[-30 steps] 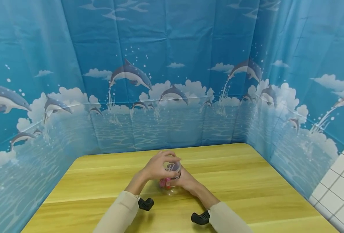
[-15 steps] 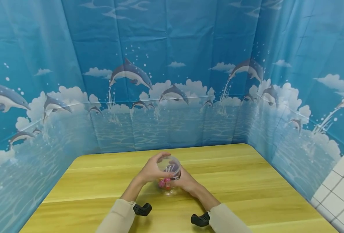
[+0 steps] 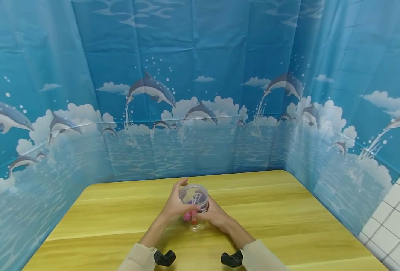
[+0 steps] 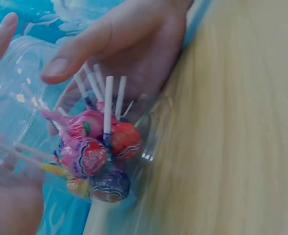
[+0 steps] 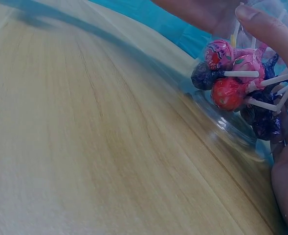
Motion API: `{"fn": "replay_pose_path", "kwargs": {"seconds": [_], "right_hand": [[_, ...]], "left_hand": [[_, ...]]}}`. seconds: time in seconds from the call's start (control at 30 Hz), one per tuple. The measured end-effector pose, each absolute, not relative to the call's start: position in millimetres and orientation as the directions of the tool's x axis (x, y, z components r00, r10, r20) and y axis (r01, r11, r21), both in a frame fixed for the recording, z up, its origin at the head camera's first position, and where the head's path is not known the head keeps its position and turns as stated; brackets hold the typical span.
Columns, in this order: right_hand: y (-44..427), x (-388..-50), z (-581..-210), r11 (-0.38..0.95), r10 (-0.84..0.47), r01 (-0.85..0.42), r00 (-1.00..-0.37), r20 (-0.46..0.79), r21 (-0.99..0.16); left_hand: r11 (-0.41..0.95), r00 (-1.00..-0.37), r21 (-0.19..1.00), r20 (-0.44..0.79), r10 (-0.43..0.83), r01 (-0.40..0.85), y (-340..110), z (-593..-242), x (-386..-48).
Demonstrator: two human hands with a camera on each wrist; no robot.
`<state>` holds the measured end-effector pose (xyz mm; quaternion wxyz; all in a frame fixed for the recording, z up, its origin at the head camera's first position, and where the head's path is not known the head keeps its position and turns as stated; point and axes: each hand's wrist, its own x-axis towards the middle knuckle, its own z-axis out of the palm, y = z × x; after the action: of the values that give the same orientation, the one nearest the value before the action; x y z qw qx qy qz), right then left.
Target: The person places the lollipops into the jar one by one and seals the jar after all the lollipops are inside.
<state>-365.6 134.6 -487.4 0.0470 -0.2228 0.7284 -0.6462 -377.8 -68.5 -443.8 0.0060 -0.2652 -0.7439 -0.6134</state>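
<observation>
A clear round plastic jar (image 3: 193, 188) stands between the two hands near the middle of the table. Several wrapped lollipops (image 4: 87, 154) lie inside, pink, red and dark purple, with white sticks (image 4: 108, 103) poking upward. My left hand (image 3: 174, 207) holds the jar's left side, thumb across the front and one finger raised beside the rim. From the right, my right hand (image 3: 216, 215) grips the jar, its thumb (image 4: 58, 68) on the wall and its other fingers partly hidden behind. Whether a lid covers the mouth, I cannot tell.
The yellow wood-grain table (image 3: 271, 210) spreads around the jar. Behind it hangs a blue curtain (image 3: 172, 150) printed with dolphins. White tiles (image 3: 386, 222) show at the right. A black device (image 3: 165, 258) sits at the left cuff, another (image 3: 231, 259) at the right.
My left hand has come down from over the jar's top to its left side, uncovering the rim. The right hand still grips the jar, which now shows a little further left.
</observation>
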Motion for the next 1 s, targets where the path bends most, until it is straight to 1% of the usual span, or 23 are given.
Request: {"fn": "replay_pose_path", "kwargs": {"seconds": [0.13, 0.27, 0.37, 0.57, 0.73, 0.83, 0.93, 1.0], "right_hand": [[133, -365, -489, 0.065, -0.375, -0.253, -0.903, 0.211, -0.965], [132, -366, -488, 0.054, -0.374, -0.256, -0.901, 0.218, -0.965], [131, -366, -486, 0.051, -0.378, -0.256, -0.9, 0.219, -0.965], [131, -364, -486, 0.049, -0.364, -0.23, -0.91, 0.197, -0.972], [132, -364, -485, 0.057, -0.342, -0.234, -0.918, 0.201, -0.971], [132, -365, -485, 0.057, -0.336, -0.24, -0.919, 0.208, -0.969], [132, -366, -487, 0.05, -0.345, -0.231, -0.917, 0.2, -0.972], [131, -365, -488, 0.055, -0.348, -0.228, -0.917, 0.195, -0.972]], "left_hand": [[0.127, -0.876, 0.916, 0.314, 0.365, 0.381, -68, -449, -377], [0.112, -0.867, 0.92, 0.305, 0.394, 0.375, -71, -449, -379], [0.076, -0.85, 0.93, 0.292, 0.439, 0.359, -76, -447, -382], [-0.018, -0.799, 0.963, 0.234, 0.555, 0.27, -85, -446, -392], [-0.051, -0.768, 0.966, 0.234, 0.596, 0.255, -88, -445, -396], [-0.062, -0.772, 0.967, 0.234, 0.591, 0.245, -88, -446, -395], [-0.07, -0.794, 0.967, 0.24, 0.559, 0.244, -86, -448, -391], [-0.035, -0.816, 0.957, 0.264, 0.514, 0.287, -82, -448, -386]]}}
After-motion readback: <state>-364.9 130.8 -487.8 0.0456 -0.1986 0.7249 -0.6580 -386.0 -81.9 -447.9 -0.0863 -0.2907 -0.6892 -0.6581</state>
